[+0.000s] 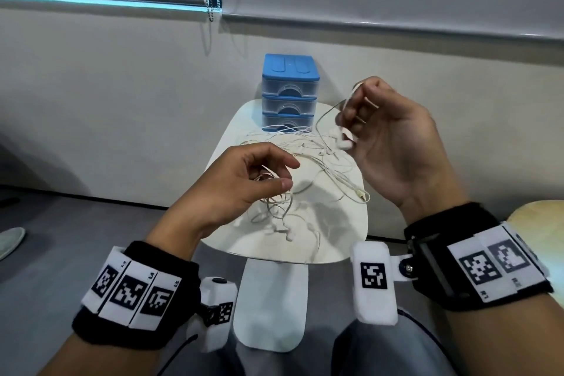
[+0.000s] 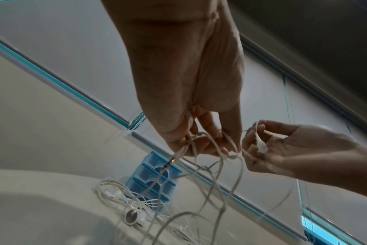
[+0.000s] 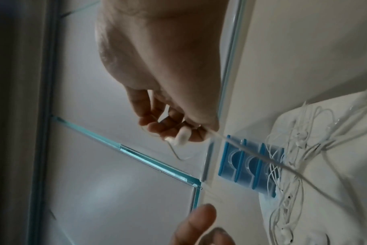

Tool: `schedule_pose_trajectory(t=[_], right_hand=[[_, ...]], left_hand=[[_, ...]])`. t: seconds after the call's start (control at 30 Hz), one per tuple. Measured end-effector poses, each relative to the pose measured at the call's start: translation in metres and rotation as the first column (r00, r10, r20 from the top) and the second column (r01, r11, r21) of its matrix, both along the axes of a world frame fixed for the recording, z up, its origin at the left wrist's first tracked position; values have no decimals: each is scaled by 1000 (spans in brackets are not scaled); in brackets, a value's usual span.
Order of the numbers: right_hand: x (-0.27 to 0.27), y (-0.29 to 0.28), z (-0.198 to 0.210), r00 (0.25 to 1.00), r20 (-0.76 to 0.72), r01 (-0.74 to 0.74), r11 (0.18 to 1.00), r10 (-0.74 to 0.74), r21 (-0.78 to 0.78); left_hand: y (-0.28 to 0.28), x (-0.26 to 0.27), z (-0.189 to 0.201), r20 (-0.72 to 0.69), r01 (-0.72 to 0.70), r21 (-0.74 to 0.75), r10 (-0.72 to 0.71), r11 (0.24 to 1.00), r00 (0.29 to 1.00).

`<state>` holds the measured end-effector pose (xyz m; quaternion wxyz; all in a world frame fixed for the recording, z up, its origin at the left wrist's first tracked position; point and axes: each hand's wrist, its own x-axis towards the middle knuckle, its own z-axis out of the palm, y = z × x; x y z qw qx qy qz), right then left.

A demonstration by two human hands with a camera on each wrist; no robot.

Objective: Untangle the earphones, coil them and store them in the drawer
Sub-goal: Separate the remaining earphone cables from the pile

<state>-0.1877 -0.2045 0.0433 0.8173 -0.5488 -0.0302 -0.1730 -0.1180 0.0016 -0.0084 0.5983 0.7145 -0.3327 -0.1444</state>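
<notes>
Untangling earphones above the counter

Right hand (image 1: 393, 143) pinches an earbud (image 1: 344, 143) high, left hand (image 1: 244, 180) pinches loose cord loops (image 1: 274, 201), likely to draw one set free; more earphones (image 1: 293, 137) lie before the shut drawers (image 1: 289, 94).

White earphones (image 1: 308, 143) on a white bench (image 1: 351, 241); at 12 o'clock, drawer unit (image 1: 290, 91) blue-topped, clear-fronted; black-and-white checkered wristbands (image 1: 131, 290).

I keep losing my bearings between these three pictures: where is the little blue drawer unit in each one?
Head: blue drawer unit upright at the table's far edge, centre, behind the tangled earphones.
Left wrist: low centre, tilted, behind hanging cords.
Right wrist: lower right, lying sideways, cords crossing it.
Shared landmark: its three curved drawer handles.
</notes>
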Motion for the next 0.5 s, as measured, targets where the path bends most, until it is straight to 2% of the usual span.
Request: schedule_pose_trajectory(t=[0.03, 0.1, 0.17, 0.23, 0.4, 0.47, 0.5], right_hand=[[2, -4, -3, 999, -13, 43, 999, -43, 0], [7, -9, -13, 983, -67, 159, 974, -172, -161], [9, -14, -23, 937, -137, 232, 864, -322, -446], [12, -18, -32, 897, -176, 218, 753, -406, -621], [13, -17, -45, 845, -223, 126, 586, -486, -801], [11, -10, -46, 894, -182, 107, 588, -410, -802], [10, -6, -45, 931, -194, 41, 616, -309, -787]], left_hand=[[2, 0, -1, -2, -14, 2, 14, 1000, 1000], [6, 2, -3, -17, -55, 1, 55, 999, 998], [7, 4, -3, -34, -109, -20, 108, 994, 994], [7, 6, 0, -52, -145, -68, 141, 987, 989], [5, 7, 8, -70, -107, -177, 96, 978, 993], [4, 6, 12, -66, -94, -203, 82, 975, 994], [3, 6, 13, -63, -87, -216, 75, 972, 995]])
